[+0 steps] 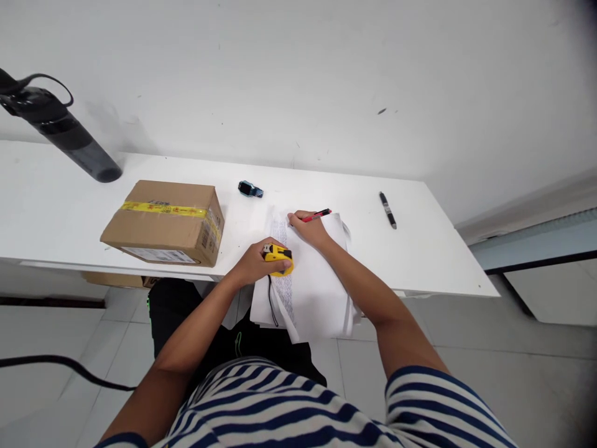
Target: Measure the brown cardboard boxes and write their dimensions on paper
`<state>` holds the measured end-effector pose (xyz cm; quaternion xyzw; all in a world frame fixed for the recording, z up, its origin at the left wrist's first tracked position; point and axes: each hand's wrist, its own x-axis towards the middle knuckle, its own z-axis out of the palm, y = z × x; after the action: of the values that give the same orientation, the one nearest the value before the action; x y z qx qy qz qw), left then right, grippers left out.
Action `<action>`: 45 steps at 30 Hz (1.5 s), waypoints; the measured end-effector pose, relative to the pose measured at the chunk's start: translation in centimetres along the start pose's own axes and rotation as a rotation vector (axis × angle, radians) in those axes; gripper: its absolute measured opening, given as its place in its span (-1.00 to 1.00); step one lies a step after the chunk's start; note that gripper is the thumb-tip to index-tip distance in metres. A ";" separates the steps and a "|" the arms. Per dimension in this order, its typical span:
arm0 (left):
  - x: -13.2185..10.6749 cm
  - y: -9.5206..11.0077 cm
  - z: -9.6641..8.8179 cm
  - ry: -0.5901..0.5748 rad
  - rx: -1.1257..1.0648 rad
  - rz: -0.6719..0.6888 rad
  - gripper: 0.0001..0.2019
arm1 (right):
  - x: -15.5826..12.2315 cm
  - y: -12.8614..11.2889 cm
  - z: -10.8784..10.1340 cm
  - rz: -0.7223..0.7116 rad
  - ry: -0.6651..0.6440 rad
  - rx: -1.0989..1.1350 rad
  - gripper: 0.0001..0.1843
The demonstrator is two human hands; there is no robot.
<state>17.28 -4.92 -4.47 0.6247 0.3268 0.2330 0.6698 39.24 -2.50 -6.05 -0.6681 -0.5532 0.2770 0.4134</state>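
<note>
Right hand (310, 230): fingers pinched round one red pen (318, 215), barrel slanting up and away to the right, writing end down at the far part of the paper (321, 289). Whether the tip touches, I cannot tell.

Left hand (252, 266): closed on one tape measure (282, 259), thumb along its near side, fingers at its left end. It lies over the paper's left side, nearer the body than the red pen.

Paper: several white sheets, loosely stacked, a band of dense dark script down the left; lower part overhanging the table's front edge, one near corner curling.

Table (433, 255): white, narrow, wall (298, 81) behind. Room to the right of the paper, as far as one black pen (387, 210); past that, the right end. Left side tighter: one box (163, 218) near the left hand, one watch (250, 189) beyond the paper.

Appearance: red pen, red with black parts; tape measure, yellow with black trim, silvery end, black cord (271, 305) trailing nearward.

Far left: one dark bottle (65, 130), upright.
</note>
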 end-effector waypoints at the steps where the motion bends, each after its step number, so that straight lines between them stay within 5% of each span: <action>1: 0.0 0.1 0.0 0.002 0.001 -0.002 -0.51 | 0.0 0.0 0.0 0.003 0.008 0.001 -0.61; 45: -0.1 -0.1 0.1 -0.005 -0.023 0.012 -0.52 | -0.2 0.4 0.0 0.004 0.098 0.023 -0.59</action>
<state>17.27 -5.06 -4.51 0.6196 0.3188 0.2392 0.6762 39.38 -2.68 -6.42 -0.6772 -0.5277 0.2513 0.4469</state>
